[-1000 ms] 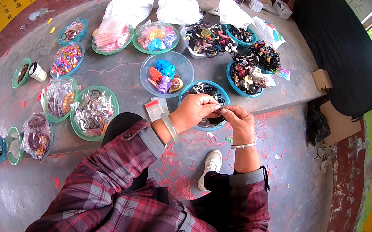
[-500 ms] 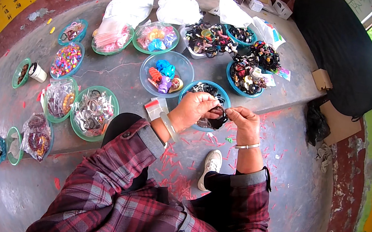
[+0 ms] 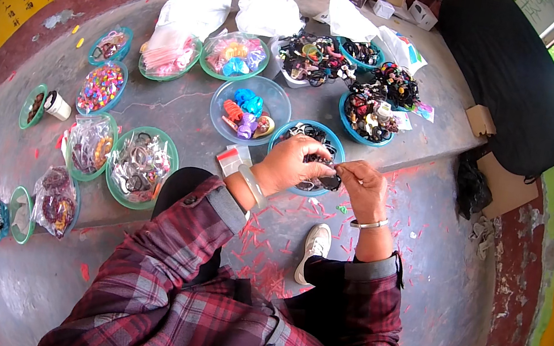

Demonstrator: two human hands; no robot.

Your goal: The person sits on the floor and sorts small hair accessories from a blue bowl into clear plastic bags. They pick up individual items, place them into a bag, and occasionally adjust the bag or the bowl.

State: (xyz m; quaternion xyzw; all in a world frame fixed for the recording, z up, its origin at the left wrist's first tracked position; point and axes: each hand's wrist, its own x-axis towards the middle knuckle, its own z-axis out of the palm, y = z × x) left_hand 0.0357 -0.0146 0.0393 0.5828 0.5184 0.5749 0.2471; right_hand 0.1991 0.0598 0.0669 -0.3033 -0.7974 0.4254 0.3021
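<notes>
My left hand is closed, fingers and thumb pinching a small bunch of black hair ties. At the right end of the bunch, my right hand pinches the ties between thumb and fingertips. Both hands are raised over the near right side of a blue basin, which holds black and whitish pieces, partly hidden by my left hand. A clear bowl with blue, purple and red coiled pieces stands just beyond it.
Green baskets of bagged accessories stand on the raised ledge at left. Farther right are blue baskets of dark hair ties. White bags lie at the back. Red scraps litter the lower floor around my shoe.
My left fingers have shifted on the bunch, with the hand arched more over it. My right hand has turned slightly, still at the bunch's right end.
</notes>
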